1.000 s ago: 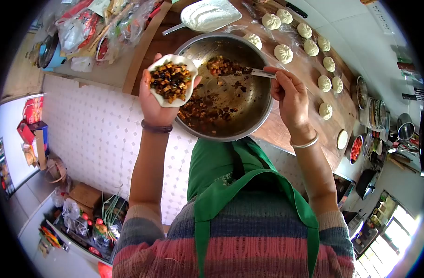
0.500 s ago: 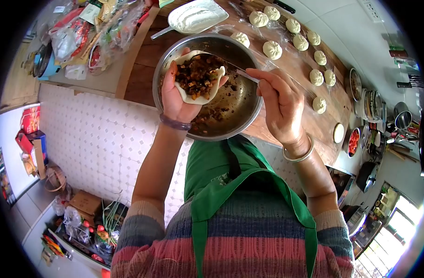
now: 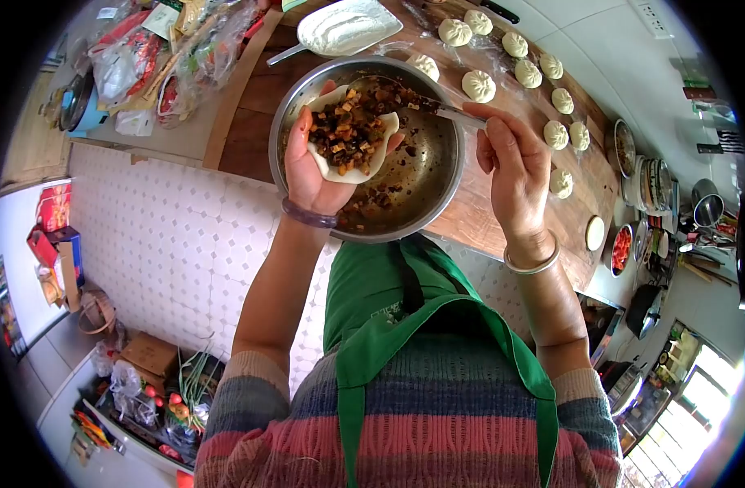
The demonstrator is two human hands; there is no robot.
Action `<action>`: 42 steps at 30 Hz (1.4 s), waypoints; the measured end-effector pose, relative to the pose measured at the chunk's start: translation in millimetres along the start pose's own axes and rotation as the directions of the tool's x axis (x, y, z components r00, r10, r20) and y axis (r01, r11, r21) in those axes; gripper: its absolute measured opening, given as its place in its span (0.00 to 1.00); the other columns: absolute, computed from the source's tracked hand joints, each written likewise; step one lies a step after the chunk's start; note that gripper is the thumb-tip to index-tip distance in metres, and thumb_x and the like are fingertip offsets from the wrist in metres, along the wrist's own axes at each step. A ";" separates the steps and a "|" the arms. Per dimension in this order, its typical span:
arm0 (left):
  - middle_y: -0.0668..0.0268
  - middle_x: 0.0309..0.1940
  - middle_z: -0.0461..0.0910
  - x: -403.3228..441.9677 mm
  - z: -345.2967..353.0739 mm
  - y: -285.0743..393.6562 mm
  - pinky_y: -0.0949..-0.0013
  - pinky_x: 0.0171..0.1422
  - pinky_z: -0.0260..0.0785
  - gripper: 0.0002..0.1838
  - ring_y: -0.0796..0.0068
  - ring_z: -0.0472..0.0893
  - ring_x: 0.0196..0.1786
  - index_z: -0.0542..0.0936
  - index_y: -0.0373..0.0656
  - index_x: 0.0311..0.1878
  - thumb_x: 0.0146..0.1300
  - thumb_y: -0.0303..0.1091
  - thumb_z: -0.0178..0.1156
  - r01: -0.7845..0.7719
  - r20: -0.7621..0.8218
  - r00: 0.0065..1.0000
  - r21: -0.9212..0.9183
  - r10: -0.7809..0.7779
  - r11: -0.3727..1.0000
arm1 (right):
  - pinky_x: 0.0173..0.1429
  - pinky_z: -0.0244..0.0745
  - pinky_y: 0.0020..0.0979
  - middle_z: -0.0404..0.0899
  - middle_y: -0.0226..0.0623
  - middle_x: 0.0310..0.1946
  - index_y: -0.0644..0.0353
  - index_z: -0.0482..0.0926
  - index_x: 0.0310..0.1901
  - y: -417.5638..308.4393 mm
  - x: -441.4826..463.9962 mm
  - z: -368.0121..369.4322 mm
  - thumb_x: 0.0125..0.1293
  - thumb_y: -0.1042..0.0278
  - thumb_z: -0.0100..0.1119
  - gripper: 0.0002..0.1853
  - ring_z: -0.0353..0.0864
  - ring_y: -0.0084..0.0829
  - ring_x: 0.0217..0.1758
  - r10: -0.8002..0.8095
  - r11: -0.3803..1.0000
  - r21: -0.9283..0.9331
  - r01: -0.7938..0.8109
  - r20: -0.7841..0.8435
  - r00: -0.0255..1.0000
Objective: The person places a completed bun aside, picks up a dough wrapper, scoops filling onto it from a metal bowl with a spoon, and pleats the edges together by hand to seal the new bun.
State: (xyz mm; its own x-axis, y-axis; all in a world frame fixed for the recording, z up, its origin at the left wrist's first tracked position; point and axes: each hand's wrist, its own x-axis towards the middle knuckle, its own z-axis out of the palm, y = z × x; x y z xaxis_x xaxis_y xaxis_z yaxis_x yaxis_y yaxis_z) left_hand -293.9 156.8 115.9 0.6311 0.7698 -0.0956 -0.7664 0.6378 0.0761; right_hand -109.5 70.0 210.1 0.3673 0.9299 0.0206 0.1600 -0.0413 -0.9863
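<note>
My left hand [image 3: 313, 175] cups a round dough wrapper [image 3: 358, 173] over the left part of a metal mixing bowl [image 3: 451, 183]. Diced brown filling [image 3: 348, 134] is heaped in the wrapper. My right hand [image 3: 515, 167] pinches the handle of a metal spoon [image 3: 462, 116], whose far end reaches into the bowl beyond the wrapper. Its tip is partly lost among dark filling at the bowl's far side. More bits of filling cling to the bowl's bottom and wall.
Several pleated buns [image 3: 479, 86] sit on the floured wooden table [image 3: 502, 207]. One flat dough round [image 3: 595, 233] lies near its right end. A scoop of flour [image 3: 348, 28] rests behind the bowl. Plastic bags [image 3: 201, 57] crowd the left counter; a bowl of red pieces [image 3: 622, 248] stands at right.
My right hand has moved right and drawn the spoon away from above the wrapper, over the bowl's far side. My left hand has stayed almost still with the filled wrapper.
</note>
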 end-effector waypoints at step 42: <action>0.60 0.63 0.69 -14.0 15.2 -3.9 0.29 0.65 0.57 0.24 0.49 0.69 0.66 0.66 0.57 0.66 0.71 0.54 0.43 0.173 -0.052 0.983 -0.046 -0.175 0.984 | 0.37 0.75 0.34 0.76 0.35 0.31 0.57 0.81 0.43 65.2 -41.5 -24.0 0.52 0.71 0.69 0.15 0.76 0.34 0.34 -0.255 0.707 -0.531 0.468 0.425 0.868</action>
State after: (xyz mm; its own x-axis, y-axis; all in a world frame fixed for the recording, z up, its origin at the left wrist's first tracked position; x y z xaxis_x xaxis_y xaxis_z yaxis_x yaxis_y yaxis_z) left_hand -298.0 143.9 132.1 0.7488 0.6435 -0.1587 -0.6502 0.7597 0.0130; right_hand -92.3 20.0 148.9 -0.1115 0.9735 0.1997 0.7713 0.2115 -0.6004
